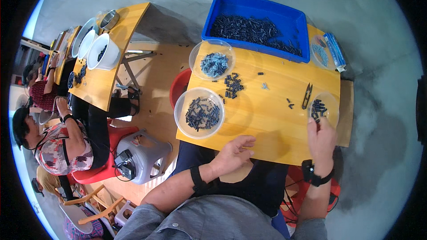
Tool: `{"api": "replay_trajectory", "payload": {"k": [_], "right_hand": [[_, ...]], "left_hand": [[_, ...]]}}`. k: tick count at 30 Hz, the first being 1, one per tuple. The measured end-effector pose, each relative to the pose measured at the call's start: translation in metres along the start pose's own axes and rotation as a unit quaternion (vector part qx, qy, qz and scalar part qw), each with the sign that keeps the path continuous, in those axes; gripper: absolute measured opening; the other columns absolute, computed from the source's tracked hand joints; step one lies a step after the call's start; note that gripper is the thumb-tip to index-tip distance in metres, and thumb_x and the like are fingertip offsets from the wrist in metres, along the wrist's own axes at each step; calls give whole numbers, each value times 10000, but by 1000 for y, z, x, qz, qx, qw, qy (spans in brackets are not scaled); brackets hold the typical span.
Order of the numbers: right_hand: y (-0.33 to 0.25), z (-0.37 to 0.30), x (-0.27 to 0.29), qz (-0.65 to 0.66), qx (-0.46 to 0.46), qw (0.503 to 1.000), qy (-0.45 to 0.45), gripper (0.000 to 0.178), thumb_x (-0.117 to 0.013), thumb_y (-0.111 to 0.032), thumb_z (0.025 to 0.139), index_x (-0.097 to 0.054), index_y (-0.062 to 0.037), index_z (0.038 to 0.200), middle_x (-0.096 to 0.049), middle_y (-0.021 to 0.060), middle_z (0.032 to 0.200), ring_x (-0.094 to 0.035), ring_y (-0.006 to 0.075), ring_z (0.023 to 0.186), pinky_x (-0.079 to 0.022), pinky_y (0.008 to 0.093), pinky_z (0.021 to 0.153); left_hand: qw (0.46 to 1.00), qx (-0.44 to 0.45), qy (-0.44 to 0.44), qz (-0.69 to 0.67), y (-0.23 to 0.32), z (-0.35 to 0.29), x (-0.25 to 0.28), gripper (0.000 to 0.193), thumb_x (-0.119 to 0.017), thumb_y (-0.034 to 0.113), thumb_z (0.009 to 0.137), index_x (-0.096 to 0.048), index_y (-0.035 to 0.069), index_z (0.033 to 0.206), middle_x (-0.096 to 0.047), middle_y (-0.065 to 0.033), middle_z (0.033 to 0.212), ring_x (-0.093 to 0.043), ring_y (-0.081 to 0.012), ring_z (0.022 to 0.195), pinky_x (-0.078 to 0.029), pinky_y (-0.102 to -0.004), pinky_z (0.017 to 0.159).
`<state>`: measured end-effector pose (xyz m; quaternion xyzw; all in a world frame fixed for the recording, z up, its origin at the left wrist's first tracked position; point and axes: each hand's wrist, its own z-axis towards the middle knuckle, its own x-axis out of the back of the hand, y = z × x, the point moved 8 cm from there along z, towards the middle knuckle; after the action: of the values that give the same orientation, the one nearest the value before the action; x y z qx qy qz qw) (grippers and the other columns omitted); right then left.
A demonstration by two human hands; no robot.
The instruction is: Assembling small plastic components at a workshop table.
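By the surface's (267, 129) right edge, the right hand (321, 135) is apparently picking black pieces (317, 106) from a clear tub (333, 106), grip unclear, the next move calling for a fine pinch. The left hand (233, 153) is hovering, fingers apart, at the near edge.

small black pieces (317, 106) lie loosely piled in a clear bowl (332, 105)

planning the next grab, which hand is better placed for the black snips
The right hand, probably: it is at the clear tub beside the black snips. The left hand is farther away, by the near edge of the yellow table.
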<state>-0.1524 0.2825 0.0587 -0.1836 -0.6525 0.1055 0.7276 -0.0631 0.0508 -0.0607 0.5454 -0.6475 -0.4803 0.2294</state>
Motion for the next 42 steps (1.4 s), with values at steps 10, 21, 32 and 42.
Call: {"api": "replay_trajectory", "payload": {"k": [10,21,32,42], "right_hand": [[-30,27,-48,91,130,987,16,133,-634,-160,799,-620,-40,854,-625,149,821,-610,332,757,-483,416,662],[-133,55,-162,179,133,966,-133,230,-627,-161,808,-608,-2,973,-633,174,847,-612,342,789,-480,439,704],[-131,57,-171,148,157,970,-110,160,-650,-161,792,-617,-21,861,-644,165,858,-617,343,798,-486,438,712],[-80,27,-166,407,-3,905,-126,121,-650,-52,803,-549,-9,752,-550,22,642,-563,90,562,-447,262,487]], "left_hand": [[996,5,79,45,-15,15,30,310,-593,65,861,-551,-21,1156,-641,-93,915,-629,-161,839,-527,-286,739],[998,-1,61,5,-26,19,31,231,-552,56,909,-564,-11,1130,-654,-78,948,-651,-131,844,-531,-259,709],[998,34,49,2,-24,19,31,216,-532,53,920,-567,-25,1118,-652,-95,968,-658,-138,845,-538,-256,693],[996,15,76,-38,-28,20,32,215,-528,62,924,-556,-3,1128,-622,-70,1008,-654,-134,836,-530,-251,683]]}}
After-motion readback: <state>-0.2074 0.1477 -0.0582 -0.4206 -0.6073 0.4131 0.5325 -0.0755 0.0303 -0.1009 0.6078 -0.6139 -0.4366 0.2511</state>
